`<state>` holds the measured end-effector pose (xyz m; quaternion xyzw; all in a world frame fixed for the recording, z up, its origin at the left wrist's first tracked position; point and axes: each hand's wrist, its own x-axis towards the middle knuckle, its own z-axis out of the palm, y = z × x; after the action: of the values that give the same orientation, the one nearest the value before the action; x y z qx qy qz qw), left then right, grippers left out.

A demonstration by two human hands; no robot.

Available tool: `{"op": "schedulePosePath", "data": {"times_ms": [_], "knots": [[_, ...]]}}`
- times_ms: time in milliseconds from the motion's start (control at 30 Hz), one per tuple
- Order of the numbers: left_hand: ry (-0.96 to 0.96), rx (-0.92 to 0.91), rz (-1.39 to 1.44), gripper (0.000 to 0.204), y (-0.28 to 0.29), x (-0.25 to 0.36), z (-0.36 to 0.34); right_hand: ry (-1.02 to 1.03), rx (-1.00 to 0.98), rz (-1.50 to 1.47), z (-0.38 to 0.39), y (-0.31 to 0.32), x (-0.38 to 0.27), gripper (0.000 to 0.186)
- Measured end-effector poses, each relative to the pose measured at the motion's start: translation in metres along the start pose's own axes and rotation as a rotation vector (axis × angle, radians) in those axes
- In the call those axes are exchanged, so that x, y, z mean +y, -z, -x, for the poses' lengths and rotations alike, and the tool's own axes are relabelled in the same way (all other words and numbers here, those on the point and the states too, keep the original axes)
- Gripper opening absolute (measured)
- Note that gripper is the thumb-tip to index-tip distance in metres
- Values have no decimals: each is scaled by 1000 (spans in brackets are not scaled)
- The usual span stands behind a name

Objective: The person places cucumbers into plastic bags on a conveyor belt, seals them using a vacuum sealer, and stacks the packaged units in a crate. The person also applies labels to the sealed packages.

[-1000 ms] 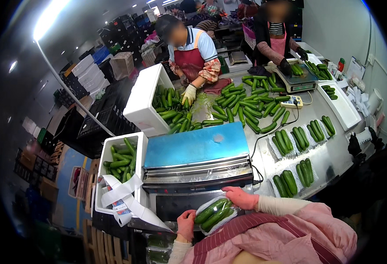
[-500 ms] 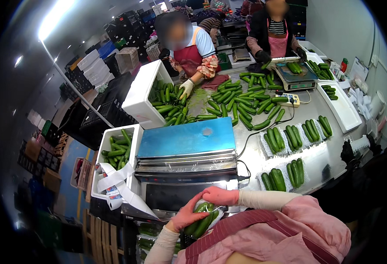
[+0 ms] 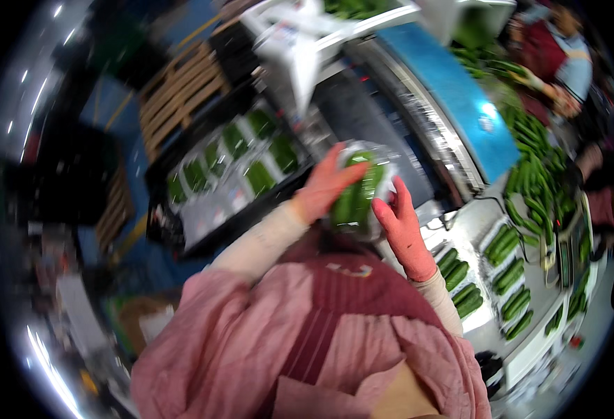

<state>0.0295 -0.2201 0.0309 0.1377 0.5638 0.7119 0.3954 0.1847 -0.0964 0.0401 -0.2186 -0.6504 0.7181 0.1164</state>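
A film-wrapped pack of cucumbers [image 3: 354, 199] is in front of my chest. My pink-gloved left hand [image 3: 326, 187] grips it from the left, with the thumb and fingers spread over the film. Beside the pack's right edge is my right hand [image 3: 406, 227], also gloved in pink, fingers apart; whether its fingertips touch the film is hard to tell. To the left, a black crate [image 3: 234, 222] holds several wrapped cucumber packs [image 3: 259, 178] lying in rows. Just beyond my hands stands the wrapping machine [image 3: 363, 115], with its dark plate and blue cover [image 3: 454, 91].
Right of me, cucumbers on white trays [image 3: 508, 276] line the metal table [image 3: 474, 230], with a loose cucumber heap [image 3: 530, 167] beyond. A white foam box [image 3: 384, 19] stands past the machine. Wooden pallets [image 3: 181, 87] lie at far left. A co-worker's gloved hand [image 3: 528, 78] reaches among cucumbers.
My view has swung left and down, bringing the crate of packs fully into sight. The pack has come up off the machine's near edge; my right hand has opened from its closed pose.
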Motion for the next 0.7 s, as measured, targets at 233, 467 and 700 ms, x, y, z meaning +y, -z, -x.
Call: {"op": "schedulePosePath", "data": {"times_ms": [233,467,700], "knots": [[-3,295,126,68,-14,-49,21,-38,-92,299,2,-15,45,109],[-40,460,98,59,57,-32,15,-72,-170,234,-47,-76,31,93],[-378,589,-502,55,226,-24,106,-591,-682,-320,-98,-212,4,50]]}}
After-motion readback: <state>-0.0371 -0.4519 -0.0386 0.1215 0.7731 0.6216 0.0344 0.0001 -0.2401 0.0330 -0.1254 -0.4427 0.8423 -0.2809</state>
